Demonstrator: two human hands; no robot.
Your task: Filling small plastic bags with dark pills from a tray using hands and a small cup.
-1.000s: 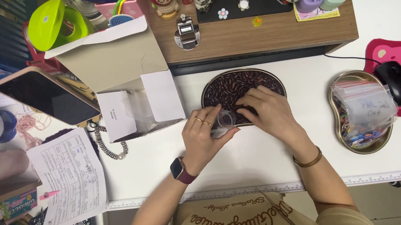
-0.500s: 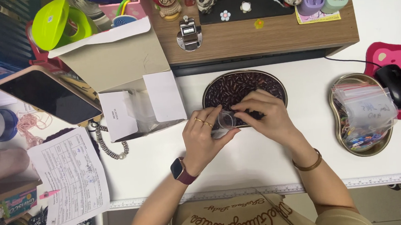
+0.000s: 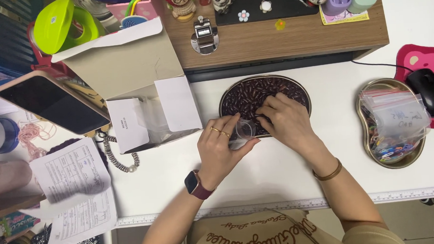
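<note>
My left hand point(image 3: 221, 148) holds a small clear plastic bag point(image 3: 243, 131) open at the near edge of an oval metal tray point(image 3: 299, 84) filled with dark red-brown beans point(image 3: 248, 96). My right hand point(image 3: 283, 120) rests on the beans at the tray's near side, fingertips pinched together close to the bag's mouth. Whether beans are between those fingers is hidden. A dark red watch sits on my left wrist and a thin brown band on my right.
An open white cardboard box point(image 3: 145, 91) lies left of the tray, a phone point(image 3: 50, 104) beyond it. A second metal tray point(image 3: 390, 152) with clear bags and coloured clips stands right, near a black mouse point(image 3: 428, 91). A wooden shelf point(image 3: 282, 40) runs behind. Papers point(image 3: 73, 191) lie left.
My right hand has shifted slightly over the beans toward the bag's mouth. My left hand keeps the bag in the same place.
</note>
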